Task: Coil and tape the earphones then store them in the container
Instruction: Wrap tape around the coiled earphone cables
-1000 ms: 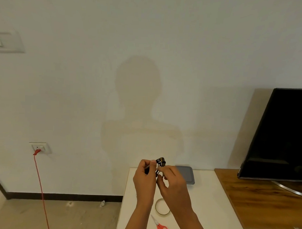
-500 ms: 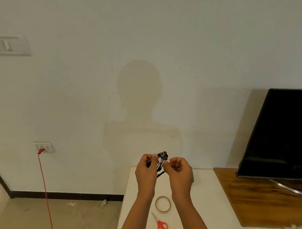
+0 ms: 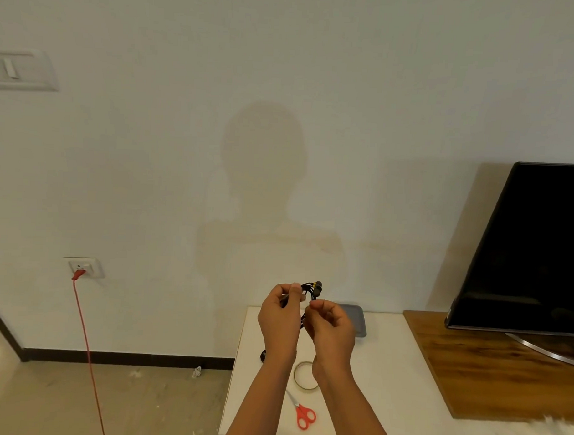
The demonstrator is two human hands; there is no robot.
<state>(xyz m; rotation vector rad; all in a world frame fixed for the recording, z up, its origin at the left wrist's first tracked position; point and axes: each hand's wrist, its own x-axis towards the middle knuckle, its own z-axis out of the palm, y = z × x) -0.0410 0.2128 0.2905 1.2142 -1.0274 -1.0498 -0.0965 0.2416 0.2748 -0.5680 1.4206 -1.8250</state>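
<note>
Black coiled earphones (image 3: 312, 289) with yellow-ringed buds are held up in the air above the white table (image 3: 387, 367). My left hand (image 3: 279, 318) pinches the coil on its left side. My right hand (image 3: 332, 326) has its fingers curled and pinches the coil from the right, just below the buds. A grey lidded container (image 3: 357, 320) lies flat on the table behind my right hand, partly hidden by it. A roll of clear tape (image 3: 301, 377) lies on the table below my wrists. Red-handled scissors (image 3: 303, 414) lie nearer the front edge.
A dark screen (image 3: 531, 252) stands on a wooden board (image 3: 501, 371) at the right. A small black object (image 3: 263, 355) peeks out beside my left wrist. A red cable (image 3: 86, 347) hangs from a wall socket (image 3: 84, 267) at the left, above the floor.
The view has shifted slightly. My right hand has dropped a little and turned, and the grey container shows again behind it. Both hands keep hold of the earphones.
</note>
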